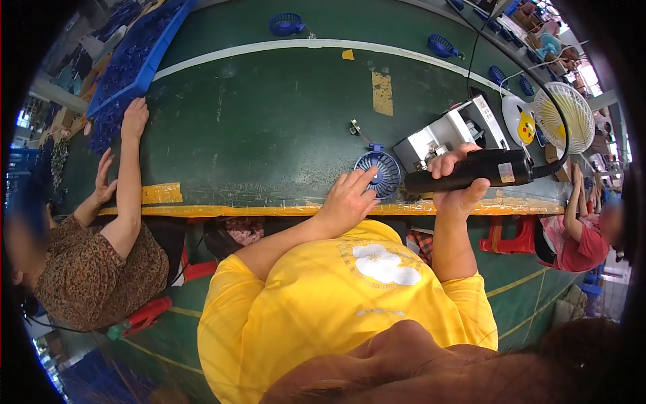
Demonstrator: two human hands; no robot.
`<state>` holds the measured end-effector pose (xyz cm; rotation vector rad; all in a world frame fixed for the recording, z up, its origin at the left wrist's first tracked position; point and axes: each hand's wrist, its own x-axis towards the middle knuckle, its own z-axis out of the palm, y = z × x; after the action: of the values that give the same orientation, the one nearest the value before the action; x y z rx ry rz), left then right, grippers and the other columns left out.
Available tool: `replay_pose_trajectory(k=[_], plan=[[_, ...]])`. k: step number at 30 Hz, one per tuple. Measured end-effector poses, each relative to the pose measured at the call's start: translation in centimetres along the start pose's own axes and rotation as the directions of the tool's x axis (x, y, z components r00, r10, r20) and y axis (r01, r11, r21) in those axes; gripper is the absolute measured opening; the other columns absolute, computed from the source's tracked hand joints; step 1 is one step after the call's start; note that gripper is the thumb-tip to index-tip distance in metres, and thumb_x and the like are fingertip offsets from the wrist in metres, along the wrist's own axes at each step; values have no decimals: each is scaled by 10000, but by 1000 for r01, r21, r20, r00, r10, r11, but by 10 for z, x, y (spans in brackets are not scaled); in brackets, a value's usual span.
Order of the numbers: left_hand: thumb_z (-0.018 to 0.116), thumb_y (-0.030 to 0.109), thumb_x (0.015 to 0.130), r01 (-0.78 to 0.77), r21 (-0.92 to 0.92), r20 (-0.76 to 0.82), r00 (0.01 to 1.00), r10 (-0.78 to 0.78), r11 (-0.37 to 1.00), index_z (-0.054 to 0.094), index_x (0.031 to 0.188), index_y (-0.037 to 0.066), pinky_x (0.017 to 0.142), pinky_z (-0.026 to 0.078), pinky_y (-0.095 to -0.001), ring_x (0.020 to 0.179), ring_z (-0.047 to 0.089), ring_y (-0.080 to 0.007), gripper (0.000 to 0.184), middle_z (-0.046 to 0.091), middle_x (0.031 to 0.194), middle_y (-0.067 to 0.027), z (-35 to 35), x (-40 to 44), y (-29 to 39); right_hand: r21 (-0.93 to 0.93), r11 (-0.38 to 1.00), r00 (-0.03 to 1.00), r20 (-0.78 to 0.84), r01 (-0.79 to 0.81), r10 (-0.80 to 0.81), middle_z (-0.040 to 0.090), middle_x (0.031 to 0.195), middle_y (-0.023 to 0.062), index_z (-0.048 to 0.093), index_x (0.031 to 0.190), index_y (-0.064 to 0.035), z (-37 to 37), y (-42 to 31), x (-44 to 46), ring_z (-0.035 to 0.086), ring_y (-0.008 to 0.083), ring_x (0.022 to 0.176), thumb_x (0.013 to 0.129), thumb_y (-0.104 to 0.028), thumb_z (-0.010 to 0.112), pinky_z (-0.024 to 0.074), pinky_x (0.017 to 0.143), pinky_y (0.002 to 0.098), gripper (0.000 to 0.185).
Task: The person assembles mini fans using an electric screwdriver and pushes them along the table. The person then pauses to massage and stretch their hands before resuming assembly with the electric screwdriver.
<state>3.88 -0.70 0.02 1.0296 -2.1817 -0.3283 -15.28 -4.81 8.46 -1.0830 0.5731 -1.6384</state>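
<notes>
My left hand (pixel 350 200) lies on the left side of a round blue fan housing (pixel 383 180), fingers on its slatted face and rim, steadying it near the table's front edge. A thin lead runs from the housing to a small part (pixel 354 128) on the table. In my right hand (pixel 459 176) is a black electric screwdriver (pixel 494 170), held level with fingers and thumb wrapped around it. Its tip end points left, close to the housing's right side; the bit itself is hard to make out. A dark cable leaves its rear end.
A white-and-metal device (pixel 437 138) stands just behind the screwdriver. A white desk fan (pixel 564 118) is at the right. More blue fan housings (pixel 287 24) lie beyond the white line. A co-worker's hand (pixel 135 118) is beside a blue tray (pixel 151 64) of parts.
</notes>
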Motion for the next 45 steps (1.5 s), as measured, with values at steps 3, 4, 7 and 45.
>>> replay_pose_trajectory(k=[3, 4, 7, 45], plan=[[704, 157, 731, -1, -9, -2, 1000, 1, 1000, 618, 795, -4, 860, 412, -409, 1065, 500, -316, 193, 520, 1236, -192, -3, 1, 1, -2, 1000, 999, 34, 20, -20, 556, 723, 70, 448, 1116, -31, 7, 8, -3, 558, 179, 654, 726, -606, 686, 483, 653, 336, 735], [718, 162, 724, 6, -20, 3, 1000, -6, 1000, 627, 838, -7, 865, 410, -408, 1068, 502, -317, 223, 523, 1241, -186, -3, 0, 0, -4, 1000, 998, 52, 24, -23, 560, 723, 75, 449, 1115, -26, 8, 10, -4, 562, 182, 654, 723, -596, 696, 484, 651, 334, 734], [726, 176, 726, 71, -98, -30, 997, -74, 993, 615, 974, -22, 881, 403, -414, 1075, 501, -322, 335, 530, 1236, -171, -4, 1, 1, 33, 999, 998, 55, 16, -17, 561, 712, 84, 451, 1115, -24, 12, 12, -5, 561, 184, 633, 717, -586, 708, 486, 636, 335, 735], [666, 124, 753, 47, -113, -97, 994, -58, 992, 661, 824, 24, 851, 391, -423, 1028, 521, -310, 123, 589, 1149, -142, -2, 2, 3, -5, 999, 996, 85, 39, -38, 568, 731, 94, 464, 1123, -8, 12, 20, -6, 573, 190, 661, 701, -533, 753, 494, 653, 333, 733]])
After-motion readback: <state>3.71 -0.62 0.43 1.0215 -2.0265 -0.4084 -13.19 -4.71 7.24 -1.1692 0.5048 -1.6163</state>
